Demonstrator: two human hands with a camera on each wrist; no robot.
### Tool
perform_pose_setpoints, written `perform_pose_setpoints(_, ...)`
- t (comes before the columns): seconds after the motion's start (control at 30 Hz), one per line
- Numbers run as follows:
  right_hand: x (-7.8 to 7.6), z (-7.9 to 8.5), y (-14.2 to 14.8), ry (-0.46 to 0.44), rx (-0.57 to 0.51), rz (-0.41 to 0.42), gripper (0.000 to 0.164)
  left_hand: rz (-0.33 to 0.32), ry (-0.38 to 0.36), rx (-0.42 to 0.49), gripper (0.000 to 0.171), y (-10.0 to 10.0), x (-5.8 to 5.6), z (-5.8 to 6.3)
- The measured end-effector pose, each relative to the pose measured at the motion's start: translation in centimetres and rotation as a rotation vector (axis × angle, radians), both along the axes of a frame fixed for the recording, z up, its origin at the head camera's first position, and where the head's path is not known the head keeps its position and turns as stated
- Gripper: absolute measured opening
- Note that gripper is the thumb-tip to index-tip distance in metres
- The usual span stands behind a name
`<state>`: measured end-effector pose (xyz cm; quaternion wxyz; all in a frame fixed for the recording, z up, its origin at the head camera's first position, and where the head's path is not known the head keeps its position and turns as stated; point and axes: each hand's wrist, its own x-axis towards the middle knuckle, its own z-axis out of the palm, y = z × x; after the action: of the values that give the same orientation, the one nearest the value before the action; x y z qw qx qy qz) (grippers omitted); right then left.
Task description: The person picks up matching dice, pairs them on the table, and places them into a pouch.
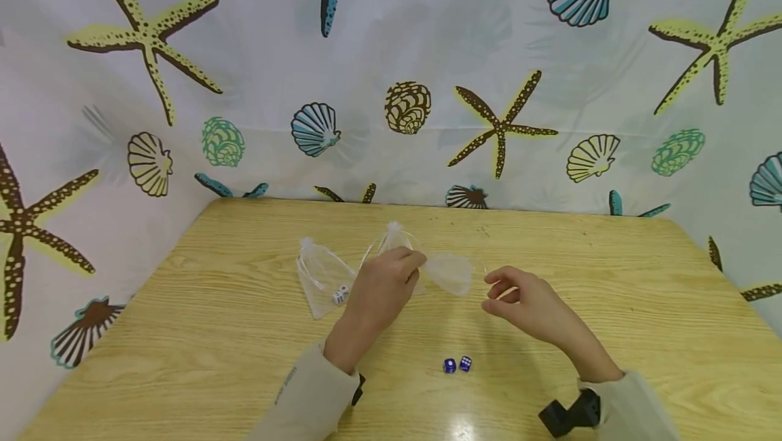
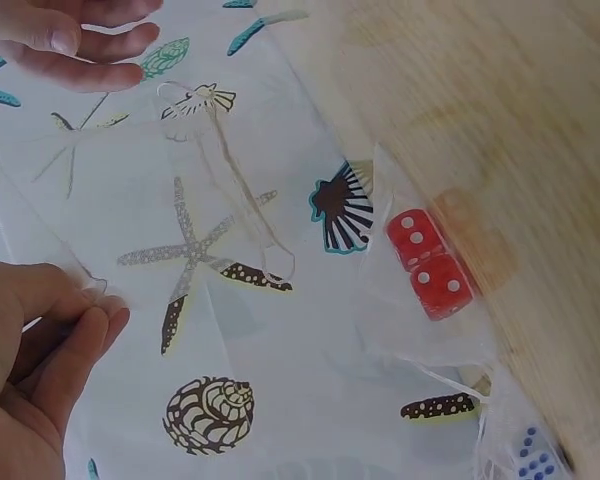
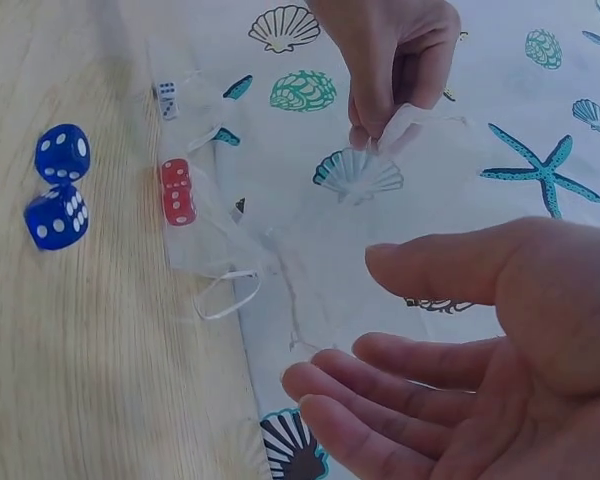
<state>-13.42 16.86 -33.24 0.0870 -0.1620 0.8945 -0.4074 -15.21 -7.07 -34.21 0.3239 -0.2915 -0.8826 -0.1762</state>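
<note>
My left hand (image 1: pixel 383 283) pinches a sheer white drawstring pouch (image 1: pixel 451 273) by one edge, holding it up over the table. The pouch hangs see-through, its cord loops dangling in the left wrist view. To its right, my right hand (image 1: pixel 527 302) is held with fingers apart and nothing in them, close to the cord end. Two blue dice (image 1: pixel 450 366) lie on the table below the hands. Behind my left hand lies a tied pouch (image 1: pixel 394 237), mostly hidden in the head view; red dice (image 2: pixel 430 265) show inside it in the left wrist view.
Another tied pouch (image 1: pixel 318 271) with white dice (image 1: pixel 340 294) in it lies left of my left hand. The wooden table (image 1: pixel 201 332) ends at a white cloth (image 1: pixel 366 54) printed with shells and starfish, at the back and both sides.
</note>
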Motion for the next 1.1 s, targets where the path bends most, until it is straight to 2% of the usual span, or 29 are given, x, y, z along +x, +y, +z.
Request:
perform_pose_setpoints(0.13, -0.3, -0.3, -0.3, -0.014, -0.030, 0.019, 0.042, -0.006, 0.038, 0.004, 0.015, 0.0, 0.2, 0.0)
perform_pose_setpoints(0.27, -0.5, -0.6, -0.4, -0.013, -0.047, 0.037, 0.044, -0.041, 0.047, 0.005, 0.016, 0.2, 0.4, 0.1)
perform_pose_setpoints(0.43, -0.7, -1.0, -0.4, -0.008, -0.101, 0.044, 0.044, -0.082, 0.048, -0.049, 0.017, 0.7, 1.0, 0.2)
perform_pose_setpoints(0.57, -0.9, -0.9, -0.2, -0.043, -0.192, 0.040, 0.045, -0.080, 0.070, -0.099, 0.016, 0.9, 1.2, 0.1)
perform_pose_setpoints(0.87, -1.3, -0.7, 0.0, -0.119, -0.333, -0.070, 0.049, -0.103, 0.204, -0.198, 0.014, 1.5, 1.4, -0.5)
perform_pose_setpoints(1.1, -1.2, -0.9, 0.1, -0.122, -0.354, -0.140, 0.047, -0.123, 0.220, -0.239, 0.013, 2.0, 1.5, -0.7)
